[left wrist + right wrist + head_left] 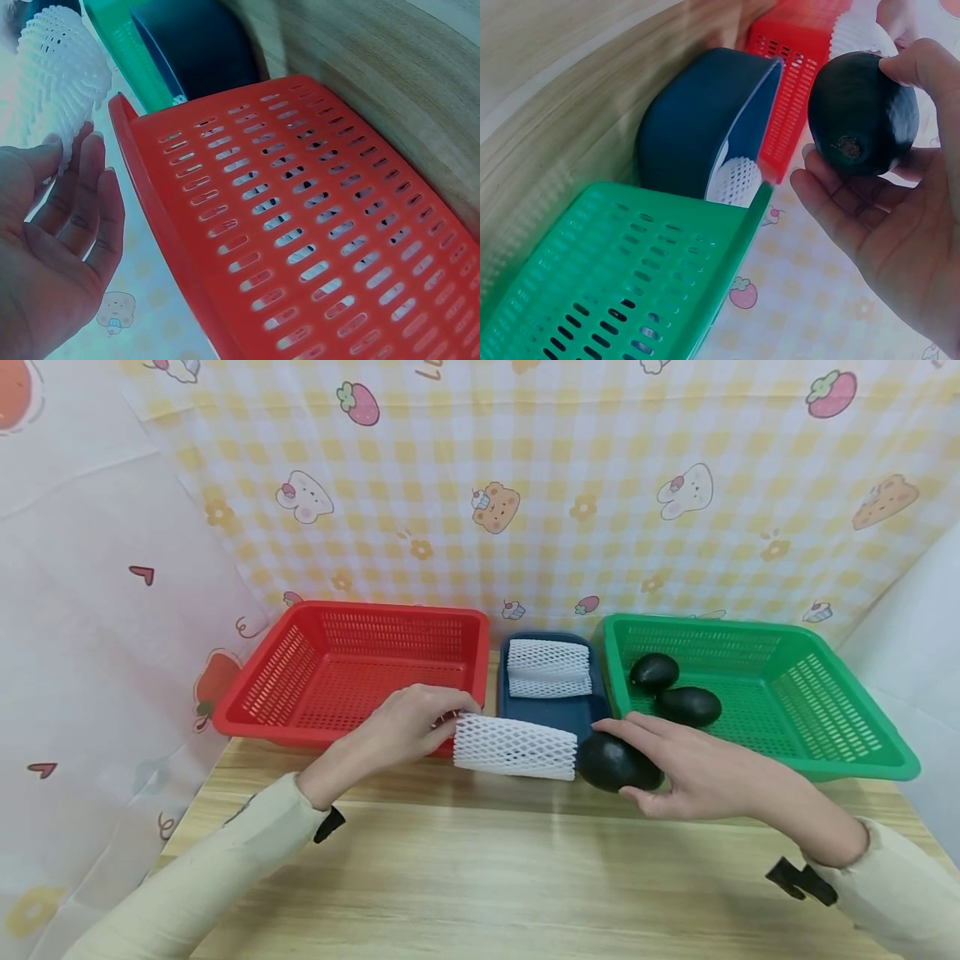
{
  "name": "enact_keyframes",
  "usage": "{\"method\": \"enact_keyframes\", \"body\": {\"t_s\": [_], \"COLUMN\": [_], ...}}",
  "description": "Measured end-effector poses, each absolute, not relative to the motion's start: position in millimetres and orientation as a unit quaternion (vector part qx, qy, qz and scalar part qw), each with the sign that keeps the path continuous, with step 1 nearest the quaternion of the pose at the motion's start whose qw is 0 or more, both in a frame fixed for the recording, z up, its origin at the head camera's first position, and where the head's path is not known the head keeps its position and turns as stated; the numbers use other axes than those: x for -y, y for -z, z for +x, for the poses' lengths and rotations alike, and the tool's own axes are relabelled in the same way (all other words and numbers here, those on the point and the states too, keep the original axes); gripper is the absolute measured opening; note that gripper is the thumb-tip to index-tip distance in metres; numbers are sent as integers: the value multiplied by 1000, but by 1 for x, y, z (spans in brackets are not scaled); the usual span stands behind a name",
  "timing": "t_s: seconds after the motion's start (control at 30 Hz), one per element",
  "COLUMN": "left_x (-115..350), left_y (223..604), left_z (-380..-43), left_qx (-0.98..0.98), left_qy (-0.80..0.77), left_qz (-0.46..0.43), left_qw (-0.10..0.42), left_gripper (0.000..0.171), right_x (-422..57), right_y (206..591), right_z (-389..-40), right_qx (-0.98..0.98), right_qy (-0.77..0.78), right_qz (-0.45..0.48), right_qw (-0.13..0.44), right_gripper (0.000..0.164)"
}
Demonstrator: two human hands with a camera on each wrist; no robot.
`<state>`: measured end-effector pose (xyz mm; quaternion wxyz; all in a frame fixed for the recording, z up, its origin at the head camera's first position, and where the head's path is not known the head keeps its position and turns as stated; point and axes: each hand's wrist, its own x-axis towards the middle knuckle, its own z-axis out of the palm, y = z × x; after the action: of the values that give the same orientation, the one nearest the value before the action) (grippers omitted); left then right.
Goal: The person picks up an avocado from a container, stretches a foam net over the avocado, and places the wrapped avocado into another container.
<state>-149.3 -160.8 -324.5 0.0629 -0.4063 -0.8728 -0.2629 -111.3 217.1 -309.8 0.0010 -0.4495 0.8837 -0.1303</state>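
A white foam net sleeve [515, 746] is pinched at its left end by my left hand [408, 724], in front of the red basket. My right hand [693, 768] grips a dark, smooth oval fruit [617, 762], which looks like an avocado. The fruit's left end meets the sleeve's right opening; whether it has entered cannot be told. In the right wrist view the fruit [862, 112] shows its stem scar, with thumb and fingers around it. The left wrist view shows the sleeve [60, 67] between thumb and fingertips.
A red basket [480, 635] stands at the left and a green basket [862, 693] at the right, with two dark fruits [687, 706] in the green one. Between them a dark blue tray [555, 710] holds more foam sleeves [549, 668]. A patterned cloth hangs behind.
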Motion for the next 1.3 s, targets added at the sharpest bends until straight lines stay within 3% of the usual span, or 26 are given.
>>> {"method": "enact_keyframes", "body": {"t_s": [0.33, 0.73, 1.1, 1.3], "left_x": [155, 152, 148, 154], "left_y": [324, 326, 327, 317], "left_z": [-147, -147, -148, -144], "left_qx": [872, 861, 859, 874], "left_qy": [266, 283, 275, 249], "left_qz": [-406, -418, -427, -417], "left_qw": [65, 65, 60, 19], "left_gripper": [32, 30, 28, 48], "right_x": [-213, -207, -200, -200], "right_y": [309, 312, 315, 316], "right_z": [-110, -113, -116, -115], "right_qx": [-891, -877, -865, -871], "right_qy": [145, 162, 169, 161], "right_qz": [-429, -453, -472, -465], "right_qw": [27, 13, 1, 5], "right_gripper": [81, 90, 80, 77]}}
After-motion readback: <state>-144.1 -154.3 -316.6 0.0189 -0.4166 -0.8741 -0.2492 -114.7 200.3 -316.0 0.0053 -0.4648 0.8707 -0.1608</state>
